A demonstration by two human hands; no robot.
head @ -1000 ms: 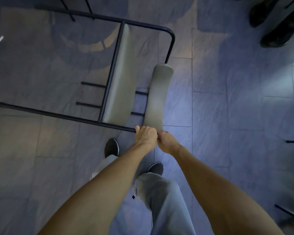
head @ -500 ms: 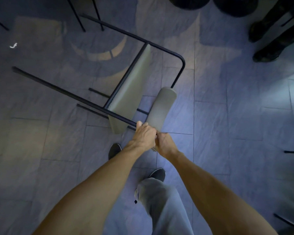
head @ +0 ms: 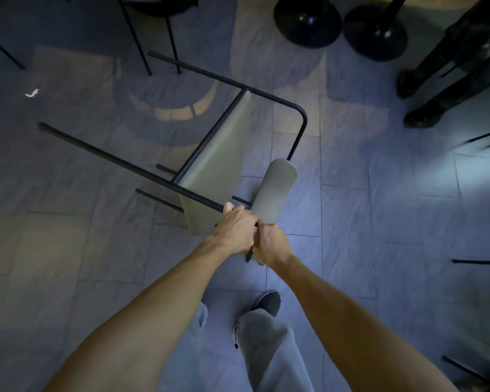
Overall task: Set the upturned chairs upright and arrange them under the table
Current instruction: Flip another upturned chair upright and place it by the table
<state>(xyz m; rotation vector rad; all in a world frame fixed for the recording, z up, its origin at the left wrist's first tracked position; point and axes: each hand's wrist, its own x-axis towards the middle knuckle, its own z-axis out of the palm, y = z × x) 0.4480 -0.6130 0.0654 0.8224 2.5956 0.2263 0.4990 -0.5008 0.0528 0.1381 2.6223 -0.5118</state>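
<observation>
Left hand [head: 235, 230] and right hand [head: 272, 244] side by side, both curled tight round the near tube of the tipped black metal-framed, grey-padded chair [head: 218, 171], seat and legs stretching away up-left of the grip, two black round table bases [head: 307, 21] farther beyond.

Bare forearms [head: 159, 304]; grey trousers [head: 269, 352]; dark shoe [head: 268, 301]

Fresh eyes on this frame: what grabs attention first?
The chair, tipped over with its black legs pointing left, fills the centre of the view. The left hand and right hand grip it side by side at its near end. Two round black table bases stand at the top edge, with another person's dark boots at upper right.
</observation>
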